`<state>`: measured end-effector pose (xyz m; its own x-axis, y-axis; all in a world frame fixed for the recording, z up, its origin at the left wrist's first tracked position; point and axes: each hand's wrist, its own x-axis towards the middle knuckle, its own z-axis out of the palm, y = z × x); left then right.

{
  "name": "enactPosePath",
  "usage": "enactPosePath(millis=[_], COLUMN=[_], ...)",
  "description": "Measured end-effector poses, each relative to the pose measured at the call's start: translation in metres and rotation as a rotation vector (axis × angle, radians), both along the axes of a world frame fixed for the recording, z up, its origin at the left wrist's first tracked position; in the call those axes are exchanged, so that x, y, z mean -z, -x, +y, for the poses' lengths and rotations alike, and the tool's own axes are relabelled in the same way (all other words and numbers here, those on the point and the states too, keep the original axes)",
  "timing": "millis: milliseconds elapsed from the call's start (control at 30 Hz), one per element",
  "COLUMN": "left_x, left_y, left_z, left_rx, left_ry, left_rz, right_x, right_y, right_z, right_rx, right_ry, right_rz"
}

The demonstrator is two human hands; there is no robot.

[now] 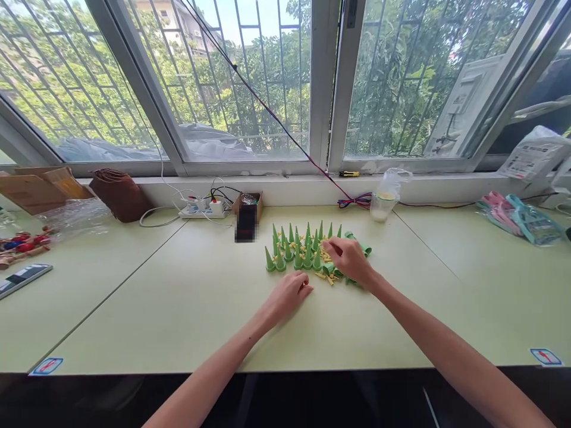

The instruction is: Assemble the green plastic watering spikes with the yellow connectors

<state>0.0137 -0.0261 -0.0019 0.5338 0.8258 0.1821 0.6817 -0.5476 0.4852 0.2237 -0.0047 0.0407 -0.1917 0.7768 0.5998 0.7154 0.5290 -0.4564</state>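
Note:
Several green pointed cones [298, 259] with round bases stand upright in loose rows on the table. Small yellow pieces [331, 278] lie among them and to their right. My left hand [291, 291] rests on the table just in front of the cones, its fingers curled; whatever may be in them is hidden. Over the right side of the group, my right hand [350, 260] hovers with fingertips pinched together near the yellow pieces. Anything in that pinch is too small to make out. More green cones [363, 246] lie on their sides beyond and under my right hand.
Behind the cones are a small cardboard box [259, 205], a dark pixelated object [246, 223] and a power strip [203, 209]. A plastic cup with a bag [382, 205] stands back right. Bagged items [520, 217] lie far right; a phone [24, 279] lies left.

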Motion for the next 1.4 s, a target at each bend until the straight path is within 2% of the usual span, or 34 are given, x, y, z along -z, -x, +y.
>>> enactPosePath(millis=[67,200,333,467,600,900,1400], left_x=[-0.001,-0.002,0.002,0.006,0.007,0.014,0.015], left_y=[-0.005,-0.014,-0.023,-0.031,-0.037,-0.044,-0.043], left_z=[0.000,0.004,0.006,0.005,0.003,0.004,0.002], left_rx=[0.014,0.075,0.093,0.033,-0.010,-0.043,-0.053], left_ry=[-0.012,-0.030,-0.075,-0.109,-0.128,-0.162,-0.136], left_rz=[-0.020,-0.041,-0.052,0.014,0.096,0.155,0.152], right_x=[0.002,0.019,0.033,0.039,0.045,0.051,0.054], right_y=[-0.014,-0.027,-0.019,-0.011,-0.010,-0.008,-0.019], right_z=[0.012,0.030,0.039,0.044,0.047,0.051,0.046], right_rx=[0.022,-0.177,-0.227,-0.254,-0.257,-0.249,-0.265], right_ry=[0.062,0.152,0.180,0.212,0.216,0.260,0.276], right_rz=[-0.089,-0.209,-0.276,-0.336,-0.309,-0.324,-0.319])
